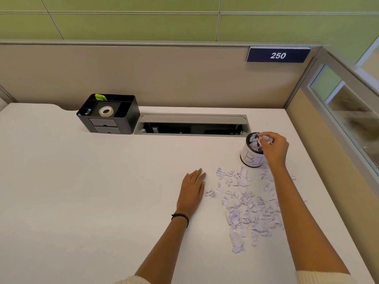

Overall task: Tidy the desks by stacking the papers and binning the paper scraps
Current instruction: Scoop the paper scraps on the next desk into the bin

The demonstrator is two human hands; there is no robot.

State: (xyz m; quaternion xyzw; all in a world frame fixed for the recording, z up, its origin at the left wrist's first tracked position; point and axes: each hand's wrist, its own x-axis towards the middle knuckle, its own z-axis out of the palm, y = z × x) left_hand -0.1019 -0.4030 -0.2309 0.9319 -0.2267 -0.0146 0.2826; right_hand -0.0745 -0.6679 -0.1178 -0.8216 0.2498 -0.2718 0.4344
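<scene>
Scrap pile (249, 203): most of the torn paper lies loose on the desk (82, 191) between your forearms, so by my reckoning the binning is well under way but far from done.
Stray scrap (210, 193): one piece sits apart from the pile, just beside your left hand.
Left hand (192, 187): you rest it flat on the desk, fingers together and stretched out, holding nothing.
Right hand (273, 148): your fingers are pinched on a wad of scraps (263, 139) right over the mouth of the bin.
Bin (251, 156): the small labelled cup at the far edge of the pile already looks packed to the rim; I doubt it takes the rest without pressing down.
Papers to stack: none show on this desk.
Organiser (108, 113): it stands far left by the partition, untouched.
</scene>
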